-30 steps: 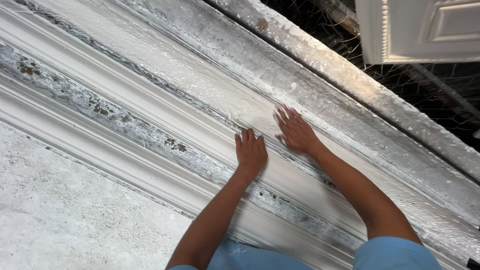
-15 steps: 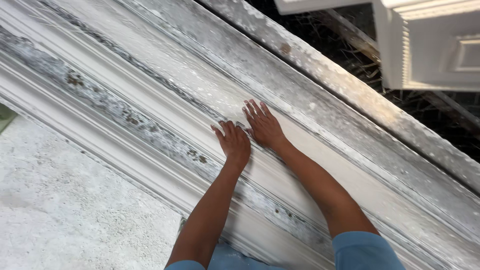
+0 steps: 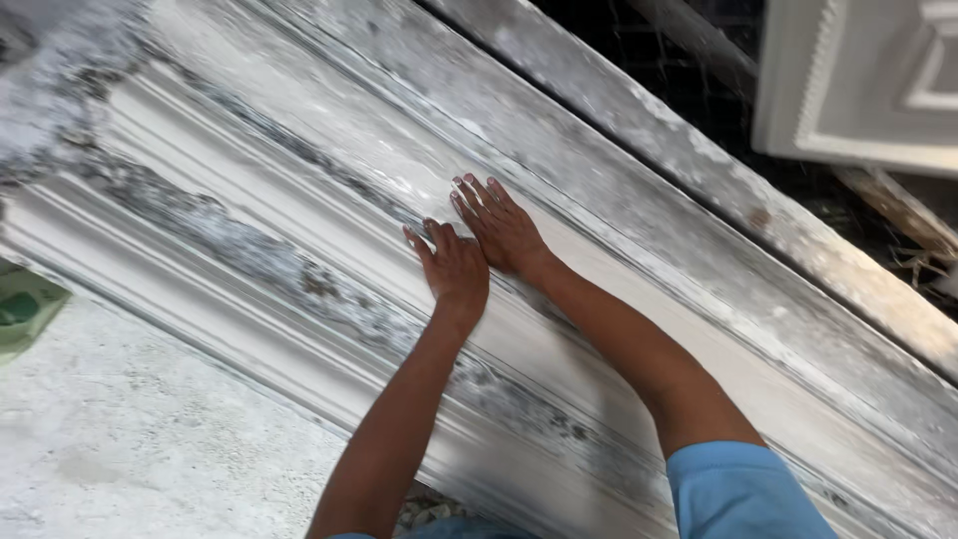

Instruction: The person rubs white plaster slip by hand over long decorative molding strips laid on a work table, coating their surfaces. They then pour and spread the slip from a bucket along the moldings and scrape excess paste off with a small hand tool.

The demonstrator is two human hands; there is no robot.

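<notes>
Both hands flat on the moulding.
Left hand [image 3: 454,271] and right hand [image 3: 502,228], fingers spread and gripping nothing, press side by side on the long white moulding [image 3: 299,200]; smoothing seems underway, calling for even pressure along its groove.

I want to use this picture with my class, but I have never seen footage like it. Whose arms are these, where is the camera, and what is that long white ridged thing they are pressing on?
The camera sits on a person's head and looks down, so the arms are that person's own. The left hand and right hand lie flat, side by side, on a long white plaster moulding with ridges and dark stains. Neither hand holds anything. Below it is a rough pale slab; at top right, a white ornate panel.
</notes>
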